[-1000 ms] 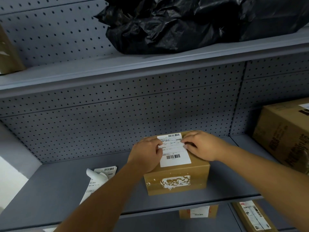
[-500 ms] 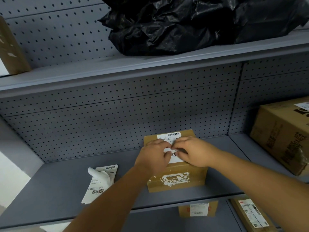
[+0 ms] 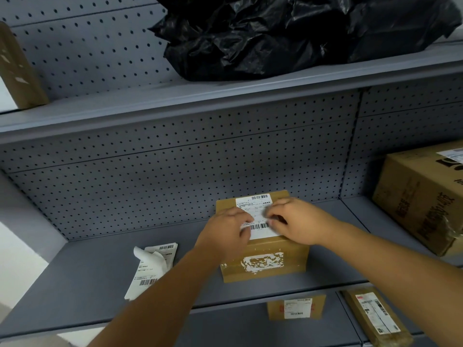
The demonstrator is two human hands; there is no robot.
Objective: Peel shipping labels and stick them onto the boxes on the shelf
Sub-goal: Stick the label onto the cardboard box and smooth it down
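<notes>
A small brown cardboard box (image 3: 263, 261) stands on the grey middle shelf (image 3: 75, 284), with torn label remains on its front face. A white shipping label (image 3: 258, 204) with barcodes lies flat on the box top. My left hand (image 3: 225, 234) and my right hand (image 3: 298, 221) both rest on the label with fingers pressing down, fingertips close together at its middle. Neither hand holds anything. A stack of label sheets (image 3: 150, 269) with one corner curled up lies on the shelf to the left of the box.
A large cardboard box (image 3: 421, 196) sits at the right of the same shelf. A black plastic bag (image 3: 288, 33) fills the upper shelf, with a brown box (image 3: 17, 71) at its left end. Two labelled boxes, the smaller (image 3: 295, 306) beside the longer (image 3: 375, 316), stand on the shelf below.
Both hands slid along the label: together and down toward its lower part, then back up to its middle. The view shifted slightly. The box stayed put.
</notes>
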